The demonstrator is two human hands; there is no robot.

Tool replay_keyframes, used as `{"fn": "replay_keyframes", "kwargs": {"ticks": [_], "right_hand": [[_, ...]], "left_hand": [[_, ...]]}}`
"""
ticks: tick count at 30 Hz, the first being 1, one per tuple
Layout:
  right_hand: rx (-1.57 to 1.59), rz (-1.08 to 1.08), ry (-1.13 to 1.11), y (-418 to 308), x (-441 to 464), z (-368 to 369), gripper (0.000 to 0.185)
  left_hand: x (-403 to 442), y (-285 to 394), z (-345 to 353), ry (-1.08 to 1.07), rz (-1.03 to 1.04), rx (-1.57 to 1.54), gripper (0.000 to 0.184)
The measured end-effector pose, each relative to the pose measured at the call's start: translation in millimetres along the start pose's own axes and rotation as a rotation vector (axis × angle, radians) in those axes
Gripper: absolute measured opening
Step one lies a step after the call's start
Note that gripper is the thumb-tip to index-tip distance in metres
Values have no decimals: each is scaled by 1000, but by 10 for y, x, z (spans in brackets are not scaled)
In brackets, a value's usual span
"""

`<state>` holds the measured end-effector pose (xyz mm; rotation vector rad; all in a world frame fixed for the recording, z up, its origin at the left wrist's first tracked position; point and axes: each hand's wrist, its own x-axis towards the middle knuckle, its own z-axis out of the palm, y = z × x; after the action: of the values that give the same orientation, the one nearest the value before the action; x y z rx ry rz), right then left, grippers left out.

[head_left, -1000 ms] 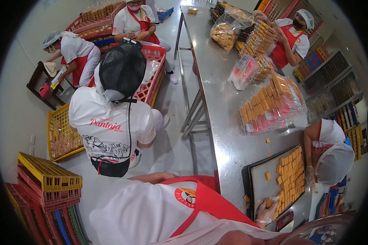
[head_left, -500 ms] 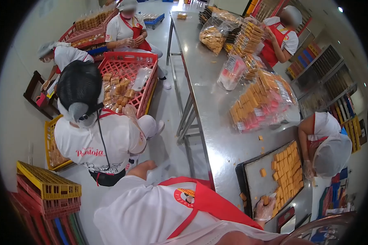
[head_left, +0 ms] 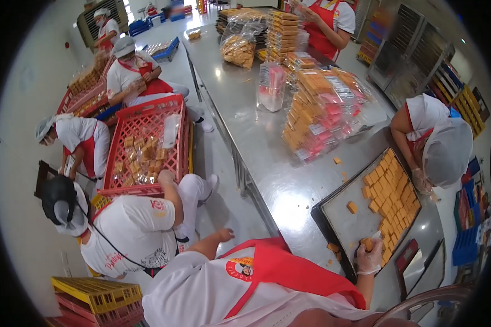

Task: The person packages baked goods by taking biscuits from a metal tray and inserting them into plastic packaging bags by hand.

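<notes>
My right hand [head_left: 368, 259], in a clear glove, is closed around a golden rectangular baked piece [head_left: 367, 243] above the near end of a dark-rimmed tray [head_left: 338, 229]. Rows of similar baked pieces [head_left: 391, 199] fill the far side of that tray, and a loose piece [head_left: 352, 207] lies apart on its bare part. My left hand [head_left: 224, 235] hangs beside the table, near my red apron [head_left: 294, 267]. It looks small and its fingers are too unclear to read; I see nothing in it.
Stacked bags of baked pieces [head_left: 316, 114] stand on the steel table [head_left: 256, 141]. Across the tray, a co-worker's gloved hand [head_left: 421, 182] is close to its edge. On the left, another co-worker reaches to a red crate [head_left: 147, 109] of packaged pieces. Crates [head_left: 98, 294] are stacked at lower left.
The view has shifted, so the table and tray appear turned. My right hand stays at the tray's near end, now showing a piece in its fingers. The co-worker on the left has leaned to the crate.
</notes>
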<state>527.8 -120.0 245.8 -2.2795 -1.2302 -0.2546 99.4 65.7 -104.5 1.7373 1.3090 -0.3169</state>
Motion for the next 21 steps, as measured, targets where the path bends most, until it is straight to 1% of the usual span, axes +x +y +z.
{"fn": "replay_keyframes", "kwargs": {"ticks": [3, 6, 9, 10, 12, 13, 14, 16, 17, 18, 19, 20, 21], "right_hand": [[18, 29, -1, 15, 8, 23, 30], [34, 44, -25, -38, 13, -18, 31], [44, 73, -87, -96, 49, -117, 31], [46, 87, -113, -103, 53, -159, 31], [90, 23, -52, 104, 105, -244, 30], [109, -7, -22, 149, 132, -313, 30], [81, 79, -1, 177, 154, -425, 29], [26, 241, 42, 121, 256, -725, 28], [59, 222, 80, 244, 243, -754, 28], [91, 199, 116, 438, 222, -791, 27], [124, 173, 152, 543, 210, -813, 27], [221, 220, 94, 468, 197, -904, 27], [179, 233, 107, 424, 195, -925, 27]], "left_hand": [[-201, 23, 108, -136, 47, 101, 50], [-271, -9, 84, -225, -13, 158, 51], [-250, -128, -52, -128, -15, 125, 49], [-230, -145, -120, -79, -37, 72, 48], [-191, -141, -318, 13, -78, -28, 46], [-144, -147, -429, 144, -67, -126, 43], [-81, -149, -556, 275, -53, -226, 39], [59, -91, -874, 803, 78, -568, 29], [82, 14, -1045, 923, 97, -721, 24], [-114, 351, -1352, 1041, 114, -878, 20], [-255, 619, -1601, 1141, 240, -889, 17], [-356, 838, -1820, 1241, 365, -898, 15], [-408, 1010, -2024, 1253, 470, -956, 15]]}}
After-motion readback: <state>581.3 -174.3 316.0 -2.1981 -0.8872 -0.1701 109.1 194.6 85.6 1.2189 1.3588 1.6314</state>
